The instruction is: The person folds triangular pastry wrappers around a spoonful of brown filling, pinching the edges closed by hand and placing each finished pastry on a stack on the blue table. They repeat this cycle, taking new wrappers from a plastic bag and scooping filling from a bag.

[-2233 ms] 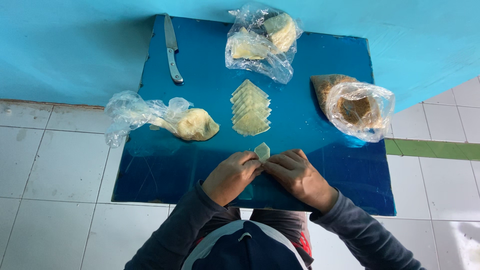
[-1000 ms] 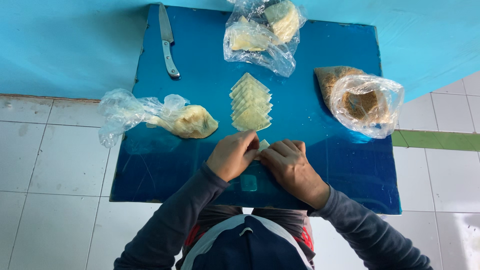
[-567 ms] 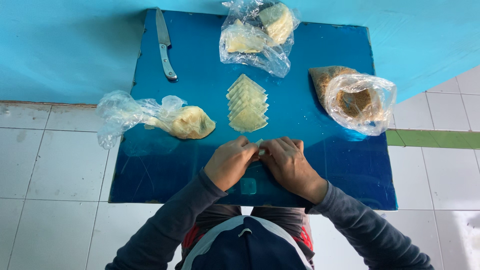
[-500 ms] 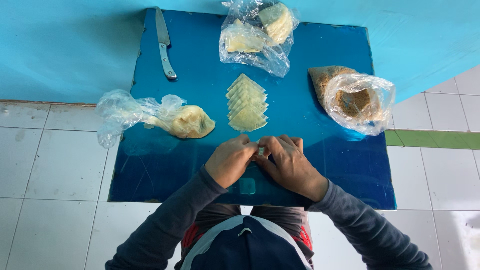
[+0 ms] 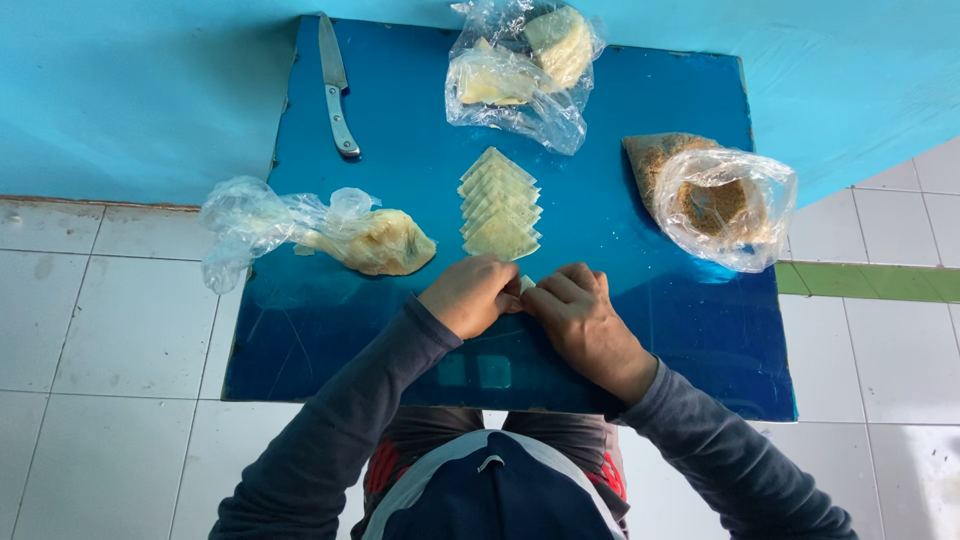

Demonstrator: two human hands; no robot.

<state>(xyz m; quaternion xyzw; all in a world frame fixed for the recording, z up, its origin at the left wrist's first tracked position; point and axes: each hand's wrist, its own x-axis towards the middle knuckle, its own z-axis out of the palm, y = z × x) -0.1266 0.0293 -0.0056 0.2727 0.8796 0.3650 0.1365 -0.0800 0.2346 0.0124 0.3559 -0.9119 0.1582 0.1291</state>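
Head view: both hands pinch one small pale dough piece over the blue board.

Left hand (image 5: 468, 294) and right hand (image 5: 580, 318) meet fingertip to fingertip, fingers curled narrow and gripping the dough piece (image 5: 526, 284), mostly hidden between them near the blue board's (image 5: 400, 190) front middle. Just beyond sits a row of folded dough triangles (image 5: 500, 205). Bag of dough (image 5: 370, 240) left, bag of brown crumbs (image 5: 715, 200) right, knife (image 5: 337, 85) at the far edge.
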